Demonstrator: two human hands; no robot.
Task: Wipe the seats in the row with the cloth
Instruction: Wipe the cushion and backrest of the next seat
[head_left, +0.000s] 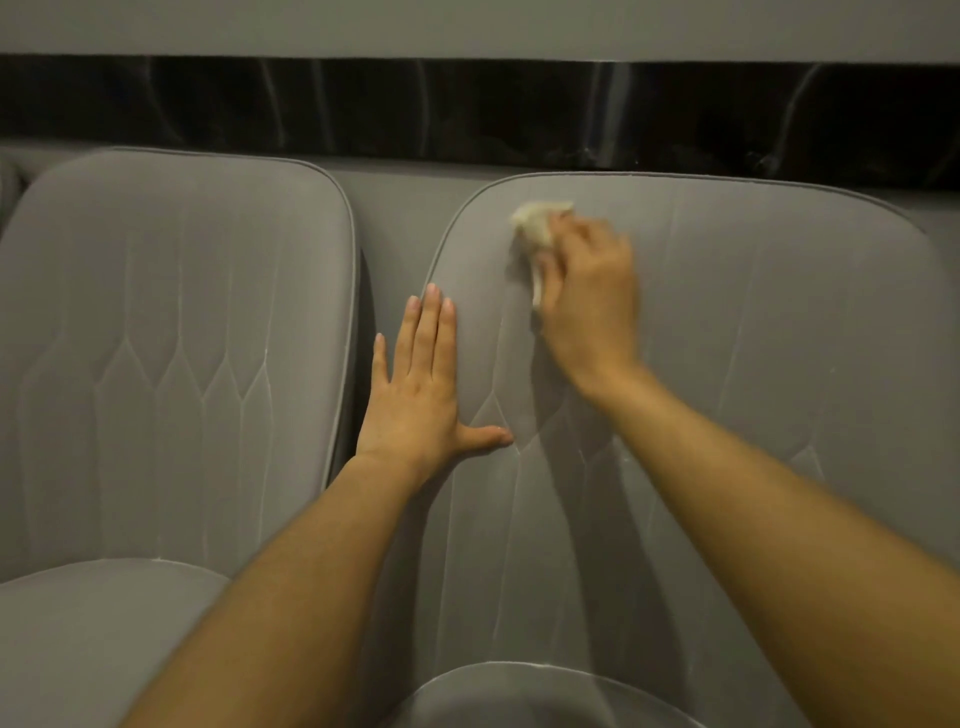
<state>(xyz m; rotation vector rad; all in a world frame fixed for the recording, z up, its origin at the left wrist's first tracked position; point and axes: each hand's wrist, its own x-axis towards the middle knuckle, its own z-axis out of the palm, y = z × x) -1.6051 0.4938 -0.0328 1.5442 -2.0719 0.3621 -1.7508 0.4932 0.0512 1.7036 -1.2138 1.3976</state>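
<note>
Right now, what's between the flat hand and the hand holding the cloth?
Just bare grey seat back lies between the left hand and the right hand gripping the cloth. The head view shows it.

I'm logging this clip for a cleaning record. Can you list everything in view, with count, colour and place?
left seat back: 1, grey, quilted, left half of the view
right seat back: 1, grey, quilted, right half, beside the other
seat cushions: 2, grey, partly seen at the bottom edge, one below each back
cloth: 1, cream, bunched against the upper left of the right seat back
band: 1, glossy black with pale veins, along the wall behind the seats
wall: 1, grey, top of the view
left hand: 1, flat with straight fingers on the left edge of the right seat back
right hand: 1, blurred, grips the cloth
</note>
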